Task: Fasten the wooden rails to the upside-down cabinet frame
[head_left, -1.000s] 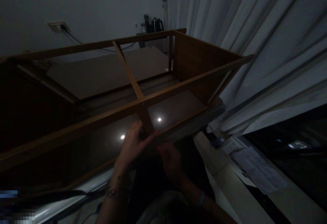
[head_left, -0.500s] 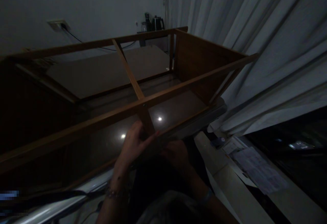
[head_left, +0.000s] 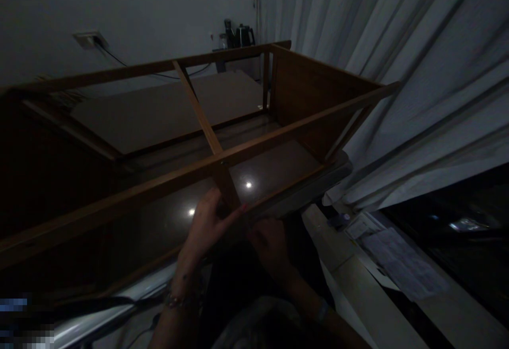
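Note:
A wooden frame [head_left: 262, 146] with rails and side panels stands before me, looking like an unfinished cabinet or a piece of furniture on its side. My left hand [head_left: 207, 223] is around the short middle upright [head_left: 226, 187], its fingers behind the wood and its thumb across the near side. Just below and to the right, my right hand [head_left: 271, 243] is closed with curled fingers, close to the frame's lower front edge. Whatever those fingers hold is too dark to make out. A screw head or hole [head_left: 223, 163] shows at the joint above the upright.
White curtains [head_left: 397, 73] hang along the right. Papers [head_left: 401, 256] lie at the lower right. Behind the frame are a kettle [head_left: 244, 36] and a wall socket [head_left: 89, 39] with a cable. A shiny metal tube [head_left: 119, 306] runs at lower left.
My right hand has shifted slightly left, towards the foot of the upright. My left hand keeps its hold, and the frame has not visibly moved.

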Available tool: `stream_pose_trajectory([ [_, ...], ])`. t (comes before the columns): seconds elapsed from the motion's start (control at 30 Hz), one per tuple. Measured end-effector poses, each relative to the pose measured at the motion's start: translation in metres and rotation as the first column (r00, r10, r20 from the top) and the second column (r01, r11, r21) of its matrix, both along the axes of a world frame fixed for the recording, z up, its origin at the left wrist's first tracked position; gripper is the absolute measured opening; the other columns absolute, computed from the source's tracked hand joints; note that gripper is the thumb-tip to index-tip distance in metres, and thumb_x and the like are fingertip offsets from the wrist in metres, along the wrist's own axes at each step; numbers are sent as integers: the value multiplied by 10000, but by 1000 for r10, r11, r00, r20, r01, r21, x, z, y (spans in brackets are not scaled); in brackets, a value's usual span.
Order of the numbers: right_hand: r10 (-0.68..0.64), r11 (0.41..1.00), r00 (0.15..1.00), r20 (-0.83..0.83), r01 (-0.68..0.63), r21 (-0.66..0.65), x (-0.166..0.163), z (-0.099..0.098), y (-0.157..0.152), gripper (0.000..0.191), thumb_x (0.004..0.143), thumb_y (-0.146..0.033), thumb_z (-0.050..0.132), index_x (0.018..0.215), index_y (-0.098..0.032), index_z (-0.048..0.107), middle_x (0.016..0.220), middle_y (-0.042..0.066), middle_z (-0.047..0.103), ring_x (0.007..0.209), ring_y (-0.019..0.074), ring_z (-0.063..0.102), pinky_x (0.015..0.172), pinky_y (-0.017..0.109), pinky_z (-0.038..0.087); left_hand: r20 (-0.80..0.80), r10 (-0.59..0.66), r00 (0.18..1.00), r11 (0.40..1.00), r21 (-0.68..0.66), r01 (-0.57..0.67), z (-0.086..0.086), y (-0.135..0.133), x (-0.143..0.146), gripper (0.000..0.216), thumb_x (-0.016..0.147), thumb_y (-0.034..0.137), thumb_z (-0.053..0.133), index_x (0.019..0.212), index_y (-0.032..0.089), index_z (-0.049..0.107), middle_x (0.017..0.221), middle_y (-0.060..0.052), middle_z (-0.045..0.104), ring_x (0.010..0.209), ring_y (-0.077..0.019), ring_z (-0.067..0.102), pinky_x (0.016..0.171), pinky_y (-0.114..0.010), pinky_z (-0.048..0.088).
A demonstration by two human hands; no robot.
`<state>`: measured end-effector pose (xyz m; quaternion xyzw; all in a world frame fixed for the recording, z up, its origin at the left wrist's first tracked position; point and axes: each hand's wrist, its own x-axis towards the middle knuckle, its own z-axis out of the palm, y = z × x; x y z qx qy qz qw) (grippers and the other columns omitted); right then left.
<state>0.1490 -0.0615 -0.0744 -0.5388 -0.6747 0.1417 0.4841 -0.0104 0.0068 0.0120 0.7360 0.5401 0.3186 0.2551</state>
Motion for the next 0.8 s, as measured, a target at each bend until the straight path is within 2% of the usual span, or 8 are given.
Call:
stream_pose_trajectory([
  [0.1, 60, 994, 997, 40, -63, 85, 7, -6, 2, 242, 989, -382, 509, 1117, -236, 652, 903, 41, 715, 839, 196, 640, 794, 359, 451, -4, 2, 1000, 1000, 4, -2, 3, 0, 1, 421, 836, 533, 647, 1085, 194, 636, 1081, -84, 695, 988, -253, 657, 844, -384, 537],
  [0.27, 163, 956, 977, 137, -191, 222, 13, -15, 7, 194, 972, -295, 560, 1108, -257, 694, 909, 41, 726, 857, 190, 644, 800, 345, 509, -20, 9, 1000, 1000, 12, -8, 0, 1, 1, 433, 832, 534, 650, 1110, 202, 634, 1051, -73, 696, 945, -239, 659, 816, -361, 535],
  [0.43, 304, 911, 936, 178, -341, 233, 26, -9, 17, 306, 957, -306, 591, 1256, -249, 620, 1079, 45, 738, 1005, 189, 646, 892, 342, 528, -17, 19, 1000, 999, 29, -18, -2, 1, 0, 418, 829, 535, 653, 1079, 201, 638, 1052, -68, 694, 937, -231, 656, 823, -359, 528],
  [0.57, 382, 883, 869, 316, -444, 152, 42, 2, 22, 429, 944, -274, 614, 1366, -293, 535, 1193, 8, 716, 1088, 185, 617, 963, 349, 500, -10, 4, 1000, 1000, 20, -4, -3, 2, 0, 431, 827, 534, 658, 1099, 201, 630, 1074, -74, 694, 944, -232, 661, 813, -348, 528],
  [0.67, 370, 895, 849, 376, -435, 101, 46, 5, 24, 381, 929, -293, 640, 1303, -345, 588, 1190, -24, 719, 1065, 187, 615, 953, 352, 492, -19, 6, 1000, 1000, 22, -6, -2, 2, 0, 426, 826, 537, 656, 1082, 198, 633, 1050, -74, 698, 925, -231, 663, 798, -347, 527],
  [0.8, 334, 900, 899, 284, -394, 187, 36, -1, 26, 208, 903, -344, 671, 1108, -312, 691, 1045, -6, 749, 990, 173, 646, 887, 324, 522, -26, 8, 1000, 1000, -2, -8, 2, 1, 1, 390, 829, 528, 657, 1023, 191, 643, 1013, -71, 705, 916, -228, 663, 791, -345, 523],
])
